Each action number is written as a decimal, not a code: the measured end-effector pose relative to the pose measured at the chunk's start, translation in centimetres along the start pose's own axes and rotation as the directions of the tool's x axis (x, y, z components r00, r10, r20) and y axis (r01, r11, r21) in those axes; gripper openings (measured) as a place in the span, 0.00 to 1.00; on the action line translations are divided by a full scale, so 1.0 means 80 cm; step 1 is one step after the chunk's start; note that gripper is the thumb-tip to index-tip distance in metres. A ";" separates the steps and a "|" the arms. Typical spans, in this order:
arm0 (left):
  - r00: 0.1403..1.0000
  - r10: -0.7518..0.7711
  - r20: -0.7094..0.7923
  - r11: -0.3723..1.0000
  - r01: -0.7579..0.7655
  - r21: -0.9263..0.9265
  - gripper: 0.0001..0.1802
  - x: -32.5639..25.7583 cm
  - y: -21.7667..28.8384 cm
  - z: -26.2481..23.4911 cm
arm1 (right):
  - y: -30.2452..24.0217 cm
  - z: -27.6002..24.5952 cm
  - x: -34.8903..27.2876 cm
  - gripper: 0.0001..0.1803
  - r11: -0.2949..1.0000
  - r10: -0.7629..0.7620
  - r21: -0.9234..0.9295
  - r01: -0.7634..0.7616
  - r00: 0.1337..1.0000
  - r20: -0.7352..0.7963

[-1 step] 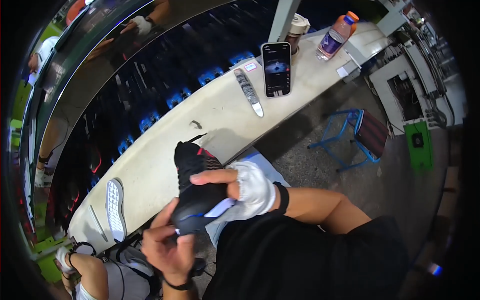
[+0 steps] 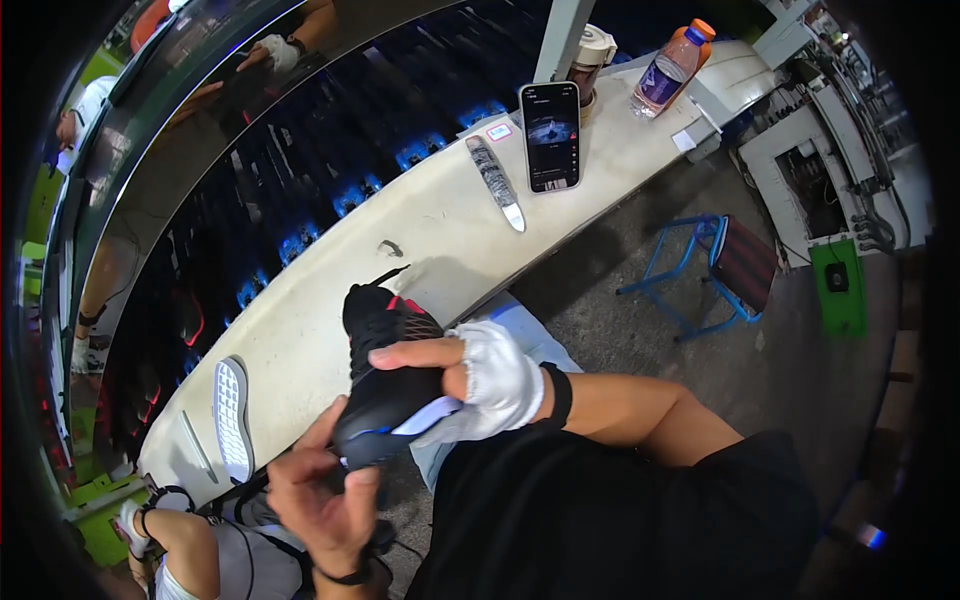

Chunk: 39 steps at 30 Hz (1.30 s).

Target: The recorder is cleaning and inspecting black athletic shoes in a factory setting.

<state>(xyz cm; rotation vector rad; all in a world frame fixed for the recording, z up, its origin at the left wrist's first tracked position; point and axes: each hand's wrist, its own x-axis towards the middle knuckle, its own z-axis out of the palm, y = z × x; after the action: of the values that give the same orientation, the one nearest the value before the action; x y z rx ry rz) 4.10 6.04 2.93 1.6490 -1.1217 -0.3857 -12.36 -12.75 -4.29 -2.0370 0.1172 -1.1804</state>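
- The right hand (image 2: 475,375), in a white fingerless glove (image 2: 508,378) with a black band at the wrist, grasps a black sneaker (image 2: 388,408) from its right side, thumb laid across the top.
- The left hand (image 2: 325,500), bare, has its fingers at the heel end of the sneaker; whether they pinch it or merely touch it, I cannot tell.
- The sneaker is over the near edge of the cream desk (image 2: 310,340), toe pointing away from the person, with red trim near the toe and a pale panel along the side.
- A dark lace end (image 2: 392,274) sticks out past the toe.
- Left of the sneaker, a white-and-gray shoe sole (image 2: 231,420) lies on the desk beside a thin rod (image 2: 197,447).
- Beyond the toe lies a small dark scrap (image 2: 390,248).
- Farther right is a knife (image 2: 494,184) with a wrapped handle, its blade toward the near edge, just beside a smartphone (image 2: 552,140) with its screen lit.
- Behind the smartphone stands a white-lidded container (image 2: 592,55); to its right is an orange-capped bottle (image 2: 666,82).
- On the floor stands a blue-framed stool (image 2: 742,265).
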 end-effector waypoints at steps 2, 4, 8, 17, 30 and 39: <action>0.970 -0.124 0.208 0.946 0.053 0.319 0.44 0.032 0.054 -0.036 | -0.012 0.007 0.013 0.33 0.999 0.006 -0.032 -0.005 0.999 0.032; 0.948 0.030 0.318 0.866 -0.183 0.466 0.50 0.072 0.068 -0.025 | -0.016 0.032 0.016 0.29 0.998 -0.014 -0.061 0.014 1.000 0.005; 0.921 -0.111 0.375 0.912 -0.055 0.407 0.60 0.079 0.048 -0.032 | -0.007 0.028 0.009 0.17 1.000 0.023 -0.016 -0.021 0.990 0.139; 0.948 -0.068 0.310 0.928 -0.054 0.367 0.54 0.050 0.007 -0.065 | 0.034 0.009 -0.037 0.20 0.947 0.260 -0.264 -0.181 0.917 0.303; 0.882 -0.370 0.290 0.854 0.201 0.479 0.45 0.029 0.000 -0.091 | 0.044 0.031 -0.024 0.20 0.936 0.182 -0.342 -0.087 0.950 0.254; 0.836 -0.459 0.299 0.708 0.141 0.692 0.49 0.017 0.034 -0.067 | 0.013 0.044 -0.035 0.30 0.859 0.296 -0.498 -0.119 0.909 0.293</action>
<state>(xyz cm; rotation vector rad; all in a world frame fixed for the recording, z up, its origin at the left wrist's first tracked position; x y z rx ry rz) 7.35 7.97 7.83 2.4834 -1.4249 -0.6848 -10.92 -10.30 -7.91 -2.5561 0.4763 -0.6580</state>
